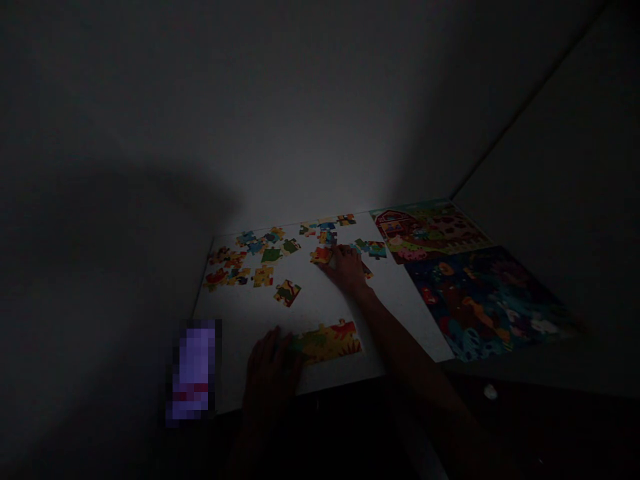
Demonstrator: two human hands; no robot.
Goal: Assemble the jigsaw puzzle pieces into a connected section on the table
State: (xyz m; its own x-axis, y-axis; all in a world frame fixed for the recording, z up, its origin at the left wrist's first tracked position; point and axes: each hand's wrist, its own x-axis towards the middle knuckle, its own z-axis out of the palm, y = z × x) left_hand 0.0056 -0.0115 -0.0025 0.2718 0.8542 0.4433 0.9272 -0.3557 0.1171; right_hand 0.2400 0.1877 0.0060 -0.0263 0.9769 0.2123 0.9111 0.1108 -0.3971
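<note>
My right hand (347, 268) reaches across a white table (320, 313), its fingers closed on an orange-red jigsaw piece (322, 255) amid a loose cluster. My left hand (273, 373) sits at the near table edge, curled over the left end of a joined strip of yellow and orange puzzle pieces (327, 343). Several loose pieces (253, 257) lie scattered at the far left. A lone piece (287, 292) lies apart from them. Two assembled puzzles lie at the right: a farm scene (427, 233) and a dark, colourful scene (485, 303).
A pale wall (310, 133) rises behind the table's far edge, and another wall (550, 133) stands to the right. A pixelated purple patch (193, 373) covers something at the lower left. A small white object (491, 392) lies below the table's right side.
</note>
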